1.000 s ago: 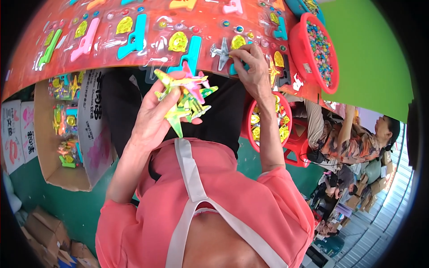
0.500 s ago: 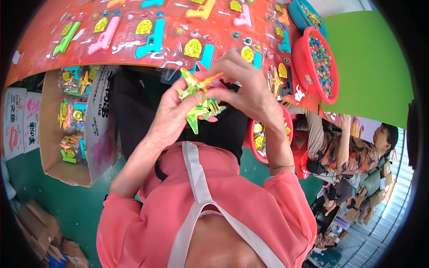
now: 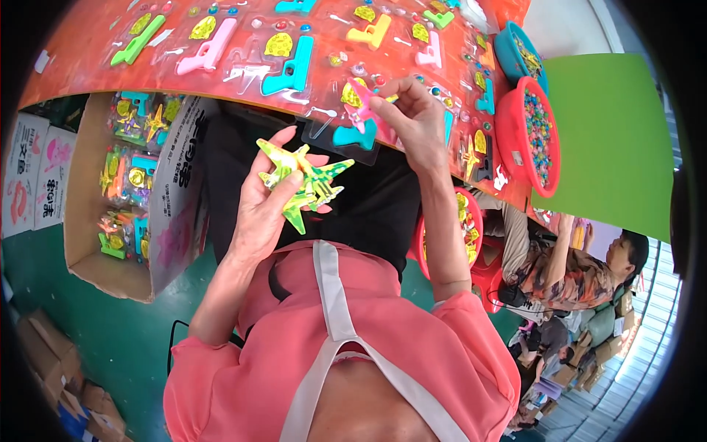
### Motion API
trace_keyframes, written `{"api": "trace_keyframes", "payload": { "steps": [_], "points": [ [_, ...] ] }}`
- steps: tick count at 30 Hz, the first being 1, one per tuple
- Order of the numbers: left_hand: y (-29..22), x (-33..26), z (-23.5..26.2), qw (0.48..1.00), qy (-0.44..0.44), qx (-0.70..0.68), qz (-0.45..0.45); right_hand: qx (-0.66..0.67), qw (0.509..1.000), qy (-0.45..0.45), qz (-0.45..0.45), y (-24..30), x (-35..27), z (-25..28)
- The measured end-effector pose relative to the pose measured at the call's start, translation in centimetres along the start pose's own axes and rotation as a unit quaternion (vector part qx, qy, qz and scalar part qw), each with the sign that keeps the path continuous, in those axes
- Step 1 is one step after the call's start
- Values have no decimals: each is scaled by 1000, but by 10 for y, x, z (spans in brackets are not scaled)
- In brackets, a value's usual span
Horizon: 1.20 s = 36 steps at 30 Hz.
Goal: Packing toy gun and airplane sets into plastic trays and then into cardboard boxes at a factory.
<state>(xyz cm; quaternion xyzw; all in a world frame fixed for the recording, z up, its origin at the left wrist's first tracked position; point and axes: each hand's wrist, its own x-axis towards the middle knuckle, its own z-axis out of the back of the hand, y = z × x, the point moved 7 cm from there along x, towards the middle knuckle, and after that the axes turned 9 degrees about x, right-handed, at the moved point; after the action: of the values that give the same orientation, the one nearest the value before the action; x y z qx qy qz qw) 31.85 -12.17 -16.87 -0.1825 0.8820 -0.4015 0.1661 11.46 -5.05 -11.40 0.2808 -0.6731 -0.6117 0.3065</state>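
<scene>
Left hand (image 3: 259, 197) clasps a bunch of yellow-green toy planes (image 3: 318, 188) below the table's edge; right hand (image 3: 421, 127) pinches a pink toy plane (image 3: 360, 102) up at the red table (image 3: 85, 70) (a teal toy pistol (image 3: 356, 137) sits close by).

Bare left hand (image 3: 261, 197) palm up, thumb pressed inward; bare right hand (image 3: 421, 127) higher, fingertips pinched; bare left forearm (image 3: 230, 287) slanting, bare right forearm (image 3: 447, 228) near upright.
</scene>
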Motion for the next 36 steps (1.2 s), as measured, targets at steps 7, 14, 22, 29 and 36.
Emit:
{"api": "trace_keyframes", "payload": {
  "steps": [7, 14, 22, 29, 36],
  "points": [
    [37, 10, 12, 998, 4, -14, 61, -18, 999, -17, 20, -41, 9, -22],
    [44, 24, -1, 997, 46, -28, 59, -213, 973, -44, 73, -41, 7, -35],
    [47, 33, -5, 996, 61, -18, 61, -492, 822, -79, 277, -15, 1, -44],
    [47, 34, -6, 996, 52, -19, 72, -524, 811, -83, 246, -19, 5, -45],
    [48, 34, -6, 996, 53, -16, 73, -498, 833, -45, 237, -21, 10, -47]
  ]
}}
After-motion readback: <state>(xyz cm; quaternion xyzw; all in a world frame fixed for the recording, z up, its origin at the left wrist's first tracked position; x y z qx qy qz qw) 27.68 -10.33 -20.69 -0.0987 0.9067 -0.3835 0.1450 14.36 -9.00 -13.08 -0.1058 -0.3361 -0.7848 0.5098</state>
